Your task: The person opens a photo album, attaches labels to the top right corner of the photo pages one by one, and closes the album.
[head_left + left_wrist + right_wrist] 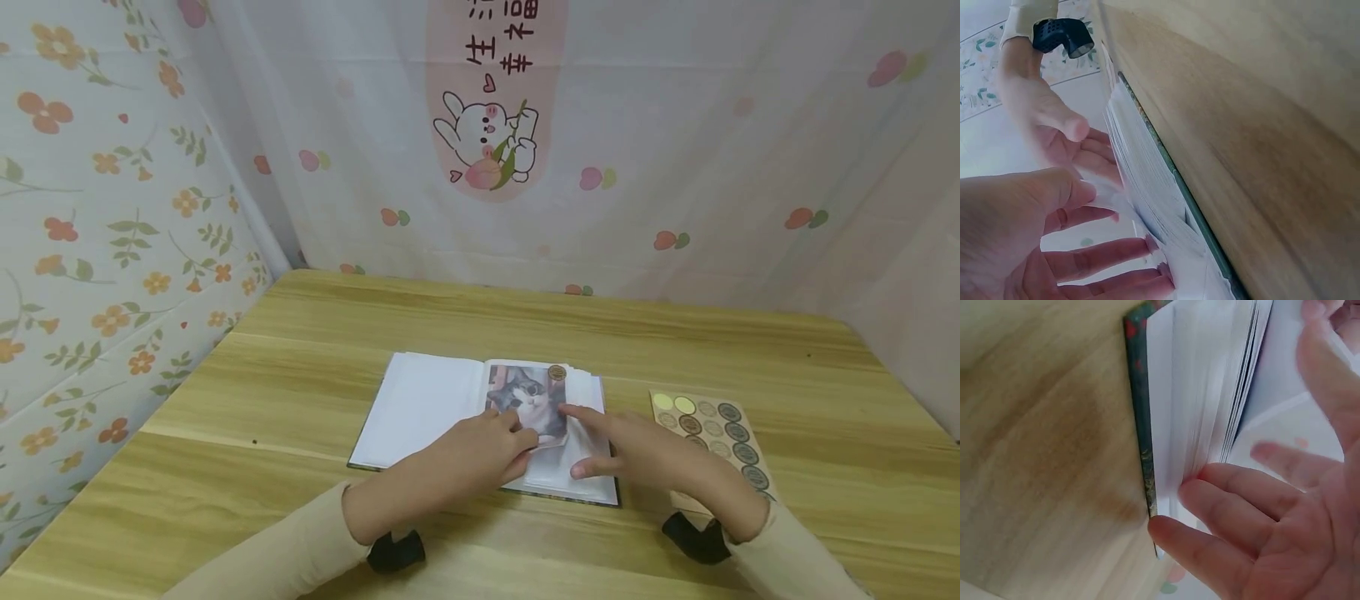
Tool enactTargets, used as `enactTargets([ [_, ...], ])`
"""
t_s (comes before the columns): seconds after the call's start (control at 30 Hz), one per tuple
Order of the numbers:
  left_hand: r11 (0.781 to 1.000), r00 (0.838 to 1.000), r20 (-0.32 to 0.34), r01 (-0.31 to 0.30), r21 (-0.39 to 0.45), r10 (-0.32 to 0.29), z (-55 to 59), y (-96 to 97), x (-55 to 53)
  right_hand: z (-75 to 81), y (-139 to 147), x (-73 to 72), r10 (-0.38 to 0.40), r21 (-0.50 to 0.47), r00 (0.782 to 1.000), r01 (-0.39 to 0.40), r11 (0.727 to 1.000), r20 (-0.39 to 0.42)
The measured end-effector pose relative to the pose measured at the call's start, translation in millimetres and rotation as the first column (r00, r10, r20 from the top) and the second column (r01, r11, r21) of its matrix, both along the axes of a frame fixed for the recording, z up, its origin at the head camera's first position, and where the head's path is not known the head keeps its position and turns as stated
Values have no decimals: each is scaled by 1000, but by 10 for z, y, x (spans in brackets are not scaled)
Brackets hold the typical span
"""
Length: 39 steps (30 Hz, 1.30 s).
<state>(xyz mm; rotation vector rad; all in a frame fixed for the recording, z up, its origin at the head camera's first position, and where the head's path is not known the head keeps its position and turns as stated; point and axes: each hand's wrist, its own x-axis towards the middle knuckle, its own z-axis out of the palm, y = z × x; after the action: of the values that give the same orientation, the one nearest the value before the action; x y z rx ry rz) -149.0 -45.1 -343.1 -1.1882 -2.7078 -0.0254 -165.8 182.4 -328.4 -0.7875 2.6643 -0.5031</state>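
Our left hand pinches the lower edge of a cat photo just beyond it; our right hand, loosely spread, grips nothing. We judge the photo light, bendable, best held by its edges.

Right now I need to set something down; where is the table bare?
Apart from specks, the table is bare left of the open book, behind it toward the curtain, and right of the sticker sheet. The book's right page is crowded: left hand and right hand at the cat picture.
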Motion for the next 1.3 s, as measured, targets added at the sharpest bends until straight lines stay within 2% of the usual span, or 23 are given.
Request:
enactTargets([
  [0.2, 998, 995, 98, -2, 62, -4, 13, -41, 27, -46, -9, 64, -46, -11, 996, 45, 999, -81],
  [0.37, 989, 982, 188, -18, 145, -10, 35, -82, 33, -74, -65, 103, -63, 31, 987, 68, 997, -147],
  [0.53, 973, 969, 248, -46, 228, -12, 63, -129, 41, -72, -78, 120, -6, 39, 984, 14, 999, -177],
  [0.63, 960, 965, 261, -68, 273, -6, 77, -163, 49, -74, -68, 117, 34, 32, 983, -29, 999, -181],
  [0.9, 915, 969, 239, -149, 375, 60, 147, -314, 88, -68, -60, 122, 21, 13, 991, -19, 1000, -129],
  [1.2, 864, 952, 260, -264, 429, 162, 235, -575, 150, -58, -64, 140, 3, 14, 995, -1, 1000, -103],
  [1.3, 850, 939, 292, -299, 434, 181, 245, -699, 175, -55, -75, 147, 3, 11, 995, -2, 1000, -97],
])
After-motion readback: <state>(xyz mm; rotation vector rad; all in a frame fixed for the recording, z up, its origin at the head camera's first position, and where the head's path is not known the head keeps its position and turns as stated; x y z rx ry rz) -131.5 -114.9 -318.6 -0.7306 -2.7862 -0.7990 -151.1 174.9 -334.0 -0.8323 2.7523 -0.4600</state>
